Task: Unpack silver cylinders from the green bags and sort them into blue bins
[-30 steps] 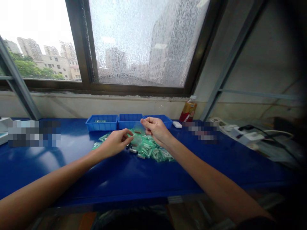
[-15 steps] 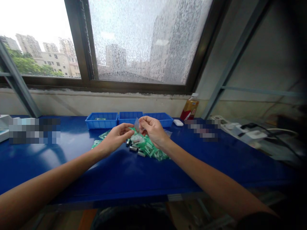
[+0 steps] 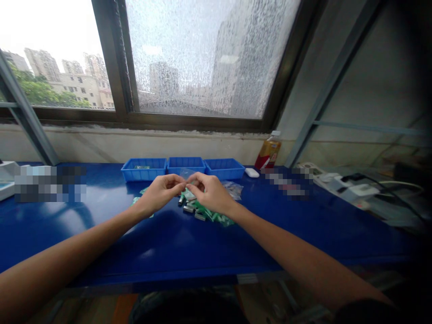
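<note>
Both my hands meet over the middle of the blue table (image 3: 162, 247). My left hand (image 3: 162, 191) pinches the near edge of a small clear plastic bag (image 3: 186, 173). From the other side my right hand (image 3: 211, 191) grips the same bag, its fingertips close to the left ones. What the bag contains, if anything, I cannot make out. Beneath the hands lies a pile of green pieces (image 3: 216, 217), partly hidden by the right hand. Several small silver metal blocks (image 3: 200, 217) lie at the pile's near edge.
Three blue bins stand behind the pile: a left bin (image 3: 144, 174) with some green pieces, a middle bin (image 3: 185, 163) and a right bin (image 3: 224, 170). Clear bags (image 3: 233, 189) lie right of the pile. Farther right are a white case (image 3: 251, 173), a bottle (image 3: 269, 150) and power strips (image 3: 357, 191).
My left hand has moved right to the bag, and its fingers have closed on it. My right hand has lowered slightly and turned, still holding the bag.
</note>
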`<state>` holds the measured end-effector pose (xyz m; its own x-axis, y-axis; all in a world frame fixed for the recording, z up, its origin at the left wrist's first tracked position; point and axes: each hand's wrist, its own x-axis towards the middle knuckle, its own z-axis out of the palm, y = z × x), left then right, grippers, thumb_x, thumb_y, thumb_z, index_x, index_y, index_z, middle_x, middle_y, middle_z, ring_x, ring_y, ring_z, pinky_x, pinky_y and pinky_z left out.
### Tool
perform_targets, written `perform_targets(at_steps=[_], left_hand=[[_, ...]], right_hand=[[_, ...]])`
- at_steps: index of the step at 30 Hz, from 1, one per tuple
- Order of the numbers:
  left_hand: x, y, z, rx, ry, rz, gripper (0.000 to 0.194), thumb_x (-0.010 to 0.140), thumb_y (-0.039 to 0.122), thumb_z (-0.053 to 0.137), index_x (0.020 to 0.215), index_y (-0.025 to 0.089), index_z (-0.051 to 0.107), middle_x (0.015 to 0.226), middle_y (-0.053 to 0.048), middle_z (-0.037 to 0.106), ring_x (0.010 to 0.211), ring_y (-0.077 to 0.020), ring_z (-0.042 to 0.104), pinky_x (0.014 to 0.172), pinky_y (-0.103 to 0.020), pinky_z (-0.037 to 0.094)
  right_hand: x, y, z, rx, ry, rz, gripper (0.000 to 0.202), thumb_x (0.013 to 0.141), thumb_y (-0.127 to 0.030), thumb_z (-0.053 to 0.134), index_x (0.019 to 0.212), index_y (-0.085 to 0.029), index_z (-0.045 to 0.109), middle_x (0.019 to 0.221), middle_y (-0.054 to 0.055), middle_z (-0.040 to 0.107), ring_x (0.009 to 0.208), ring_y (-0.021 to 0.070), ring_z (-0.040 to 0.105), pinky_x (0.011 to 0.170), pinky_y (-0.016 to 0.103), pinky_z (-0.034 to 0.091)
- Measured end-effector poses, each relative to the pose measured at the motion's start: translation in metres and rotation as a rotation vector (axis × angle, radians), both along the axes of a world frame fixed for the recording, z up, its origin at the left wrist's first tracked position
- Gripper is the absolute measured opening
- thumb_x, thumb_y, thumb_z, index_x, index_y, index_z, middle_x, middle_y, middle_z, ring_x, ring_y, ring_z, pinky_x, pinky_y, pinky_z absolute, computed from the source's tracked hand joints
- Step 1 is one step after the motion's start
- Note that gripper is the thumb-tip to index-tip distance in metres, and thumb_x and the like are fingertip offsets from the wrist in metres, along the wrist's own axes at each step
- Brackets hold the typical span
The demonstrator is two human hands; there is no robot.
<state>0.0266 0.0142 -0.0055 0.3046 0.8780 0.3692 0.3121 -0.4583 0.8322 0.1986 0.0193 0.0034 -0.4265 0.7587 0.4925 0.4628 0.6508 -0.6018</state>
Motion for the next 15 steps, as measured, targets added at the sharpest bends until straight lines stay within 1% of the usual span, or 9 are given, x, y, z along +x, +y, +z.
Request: perform_targets(at_steps=[2,4,6,8,10,11,13,15], left_hand=[[-0.002,0.000,0.000,0.092,0.133,0.045,0.021,0.076,0.031,0.055,0.079,0.012,0.061,0.069,-0.003,0.062,0.061,-0.0118,0.054,0.058,-0.024,0.043],[-0.002,-0.002,0.002,0.173,0.232,0.093,0.019,0.076,0.029,0.053,0.079,0.012,0.062,0.069,-0.003,0.064,0.062,-0.0124,0.055,0.059,-0.024,0.043],[-0.003,-0.002,0.005,0.215,0.272,0.103,0.017,0.076,0.024,0.051,0.081,0.012,0.063,0.070,-0.003,0.065,0.062,-0.0125,0.056,0.060,-0.024,0.043],[-0.004,-0.001,0.008,0.225,0.257,0.124,0.018,0.075,0.020,0.049,0.084,0.013,0.064,0.071,-0.003,0.066,0.063,-0.0123,0.056,0.061,-0.024,0.043],[-0.006,0.002,0.010,0.151,0.174,0.159,0.020,0.076,0.020,0.048,0.088,0.013,0.063,0.073,-0.004,0.065,0.061,-0.0120,0.056,0.060,-0.025,0.043],[-0.007,0.003,0.010,0.073,0.105,0.159,0.021,0.077,0.022,0.048,0.088,0.012,0.063,0.072,-0.004,0.064,0.060,-0.0118,0.055,0.059,-0.025,0.043],[-0.007,0.004,0.012,-0.136,-0.073,0.093,0.026,0.080,0.032,0.047,0.086,0.010,0.061,0.071,-0.006,0.062,0.058,-0.0113,0.053,0.056,-0.024,0.042],[-0.005,0.002,0.014,-0.305,-0.227,-0.025,0.032,0.081,0.040,0.047,0.082,0.010,0.059,0.069,-0.006,0.060,0.056,-0.0104,0.051,0.053,-0.023,0.040]], right_hand=[[-0.001,0.000,-0.002,0.008,-0.018,-0.017,0.012,0.078,-0.026,0.054,0.077,-0.015,0.059,0.059,0.000,0.058,0.050,0.0093,0.049,0.049,0.022,0.035],[-0.002,0.001,-0.003,-0.005,0.013,-0.010,0.012,0.078,-0.026,0.055,0.075,-0.015,0.058,0.062,0.001,0.059,0.052,0.0099,0.051,0.049,0.022,0.036],[-0.003,0.002,-0.002,-0.023,0.065,-0.004,0.013,0.078,-0.027,0.054,0.074,-0.015,0.058,0.062,0.001,0.059,0.052,0.0101,0.052,0.049,0.022,0.038],[-0.003,0.002,-0.001,-0.011,0.113,-0.018,0.014,0.079,-0.028,0.054,0.074,-0.015,0.057,0.062,0.001,0.058,0.053,0.0101,0.052,0.049,0.022,0.039],[-0.001,0.002,0.002,0.058,0.137,-0.056,0.013,0.079,-0.027,0.054,0.075,-0.015,0.057,0.063,0.001,0.058,0.054,0.0100,0.052,0.050,0.022,0.040],[0.000,0.002,0.003,0.115,0.140,-0.070,0.011,0.079,-0.025,0.054,0.076,-0.016,0.057,0.064,0.001,0.059,0.055,0.0101,0.052,0.052,0.022,0.040],[0.003,0.001,0.005,0.248,0.127,-0.082,0.007,0.078,-0.020,0.053,0.079,-0.016,0.058,0.069,0.001,0.059,0.061,0.0110,0.053,0.057,0.023,0.042],[0.005,0.001,0.006,0.376,0.101,-0.061,0.007,0.076,-0.015,0.053,0.081,-0.016,0.059,0.074,0.002,0.060,0.068,0.0125,0.055,0.063,0.025,0.043]])
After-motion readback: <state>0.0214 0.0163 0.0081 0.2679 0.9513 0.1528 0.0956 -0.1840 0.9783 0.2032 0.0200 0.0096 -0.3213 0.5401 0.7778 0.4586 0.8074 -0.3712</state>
